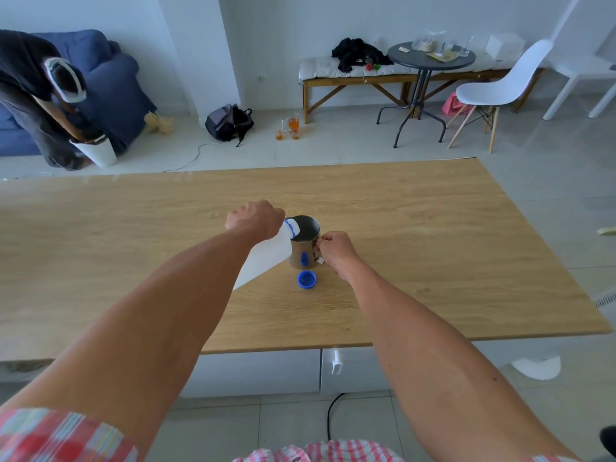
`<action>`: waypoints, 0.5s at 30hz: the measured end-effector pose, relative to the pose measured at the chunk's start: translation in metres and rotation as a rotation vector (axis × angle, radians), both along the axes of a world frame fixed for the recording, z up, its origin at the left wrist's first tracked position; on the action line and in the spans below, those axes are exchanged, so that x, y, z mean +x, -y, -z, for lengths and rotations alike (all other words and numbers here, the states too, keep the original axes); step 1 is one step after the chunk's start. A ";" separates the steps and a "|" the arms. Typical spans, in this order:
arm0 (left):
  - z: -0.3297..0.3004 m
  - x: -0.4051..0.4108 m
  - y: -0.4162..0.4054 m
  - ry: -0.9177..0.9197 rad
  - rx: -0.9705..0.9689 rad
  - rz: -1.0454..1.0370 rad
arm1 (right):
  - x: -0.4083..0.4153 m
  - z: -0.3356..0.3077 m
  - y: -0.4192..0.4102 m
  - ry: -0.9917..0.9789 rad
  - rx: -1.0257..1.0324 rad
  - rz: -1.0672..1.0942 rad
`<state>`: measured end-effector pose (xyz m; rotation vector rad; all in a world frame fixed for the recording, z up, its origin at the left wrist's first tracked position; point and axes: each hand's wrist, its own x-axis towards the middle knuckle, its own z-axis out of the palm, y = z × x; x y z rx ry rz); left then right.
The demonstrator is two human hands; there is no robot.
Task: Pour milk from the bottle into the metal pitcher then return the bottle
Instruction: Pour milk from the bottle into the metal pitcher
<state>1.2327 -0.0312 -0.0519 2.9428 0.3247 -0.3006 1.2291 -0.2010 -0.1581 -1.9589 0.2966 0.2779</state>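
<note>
The white plastic milk bottle (266, 255) with the blue ring round its neck is tipped over in the middle of your view, its open mouth resting at the left rim of the shiny metal pitcher (305, 243). Whether milk is running you cannot tell from here. The pitcher stands upright on the pale wooden table (433, 261), roughly in the middle of it, and a blue spot reflects on its near side.

Your left hand (255, 220) holds the bottle from above near its neck; the fingers curl round the far side and are hidden, so exactly how they lie cannot be told. Your right hand (335, 250) is at the pitcher's handle on the right, thumb and fingers drawn together in a pinch on it.

The round blue plastic cap (307, 280) lies open side up on the table just in front of the pitcher, apart from both hands.

Beyond the table, a round dark metal side table (430, 58) carries glasses and papers, with a white moulded chair (500, 88) beside it and a wooden bench (360, 80) with a white cushion behind. A dark backpack (228, 123) sits on the floor by the wall, and another person (36, 91) in dark clothes bends over a white bin (96, 151) in front of a blue sofa (110, 78).
</note>
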 end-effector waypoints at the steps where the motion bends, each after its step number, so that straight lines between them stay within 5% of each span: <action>1: 0.000 0.000 0.000 -0.003 0.000 -0.001 | 0.000 0.000 0.000 -0.002 0.000 -0.003; 15: 0.000 0.004 0.001 -0.010 0.018 0.019 | -0.003 -0.006 0.004 -0.009 -0.010 -0.007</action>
